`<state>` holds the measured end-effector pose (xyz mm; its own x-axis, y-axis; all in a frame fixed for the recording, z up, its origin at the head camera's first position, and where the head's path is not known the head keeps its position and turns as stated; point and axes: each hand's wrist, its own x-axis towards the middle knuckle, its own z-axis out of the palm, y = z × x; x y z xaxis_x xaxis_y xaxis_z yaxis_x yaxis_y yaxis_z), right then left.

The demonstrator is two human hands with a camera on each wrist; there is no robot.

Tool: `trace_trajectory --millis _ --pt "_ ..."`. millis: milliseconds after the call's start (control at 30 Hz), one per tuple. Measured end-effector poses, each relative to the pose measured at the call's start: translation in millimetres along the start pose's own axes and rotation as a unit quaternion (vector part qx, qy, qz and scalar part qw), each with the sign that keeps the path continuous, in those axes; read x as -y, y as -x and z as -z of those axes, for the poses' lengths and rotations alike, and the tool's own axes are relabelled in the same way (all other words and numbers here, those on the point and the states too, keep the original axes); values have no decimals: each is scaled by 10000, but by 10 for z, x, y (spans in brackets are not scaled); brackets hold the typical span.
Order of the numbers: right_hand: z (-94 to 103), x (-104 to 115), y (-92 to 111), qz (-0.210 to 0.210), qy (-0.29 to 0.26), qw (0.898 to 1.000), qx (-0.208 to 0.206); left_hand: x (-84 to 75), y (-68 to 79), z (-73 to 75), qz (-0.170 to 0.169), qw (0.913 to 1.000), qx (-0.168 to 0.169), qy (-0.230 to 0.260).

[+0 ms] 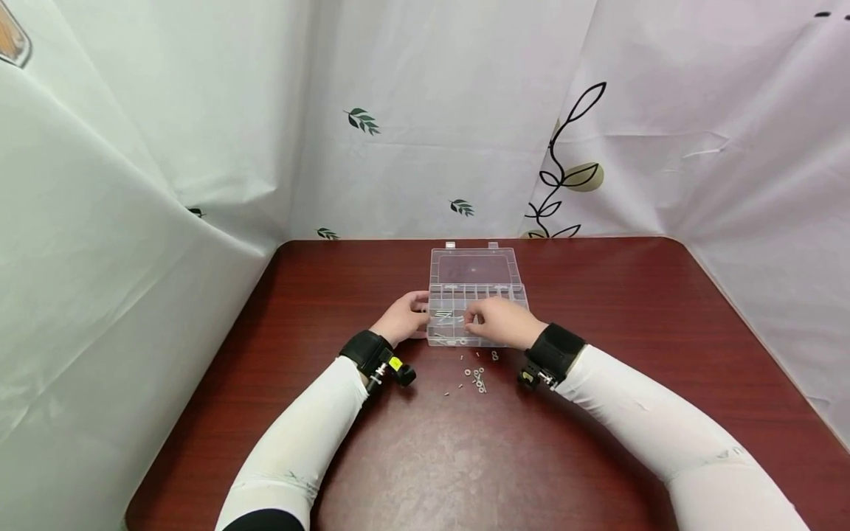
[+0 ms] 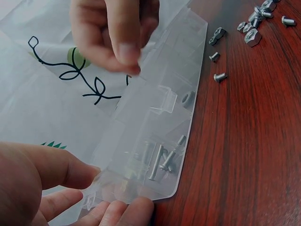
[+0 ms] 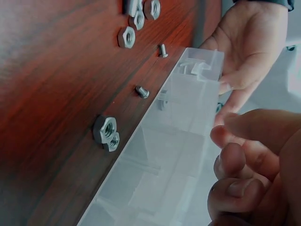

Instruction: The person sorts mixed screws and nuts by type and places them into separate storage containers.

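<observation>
A clear plastic compartment box stands on the table, its lid swung back. My left hand grips the box's left end, thumb above and fingers along the outer side. Long screws lie in a compartment near that hand, and a nut shows through the front wall. Over the box's middle hovers my right hand, fingers curled and thumb near the index fingertip. In the right wrist view no thing shows between those fingertips.
In front of the box, several loose nuts and short screws are scattered on the dark red wooden table. Two nuts lie together close to the box's front wall. A white patterned cloth hangs behind the table.
</observation>
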<state>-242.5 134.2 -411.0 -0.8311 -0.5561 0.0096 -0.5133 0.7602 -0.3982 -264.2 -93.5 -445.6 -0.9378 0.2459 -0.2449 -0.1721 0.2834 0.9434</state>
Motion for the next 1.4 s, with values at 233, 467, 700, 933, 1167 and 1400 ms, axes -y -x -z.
trace_trajectory --millis 233,467,700,933,1167,1400 --pt "51 -5 245 406 527 9975 -251 31 -20 18 -8 10000 10 37" --pt "8 -117 465 1265 1548 9796 -185 28 -18 11 -23 10000 24 72" --pt "-86 -182 491 1583 2010 9665 -209 36 -21 12 1 10000 3 65" --pt "-139 -207 446 1750 2240 9583 -303 48 -39 9 -28 9999 11 128" --pt "-127 -178 441 1796 2193 9587 -218 45 -32 10 -31 9998 35 177" --pt "-132 -161 439 1807 2109 9605 -186 36 -24 5 8 9998 19 212"
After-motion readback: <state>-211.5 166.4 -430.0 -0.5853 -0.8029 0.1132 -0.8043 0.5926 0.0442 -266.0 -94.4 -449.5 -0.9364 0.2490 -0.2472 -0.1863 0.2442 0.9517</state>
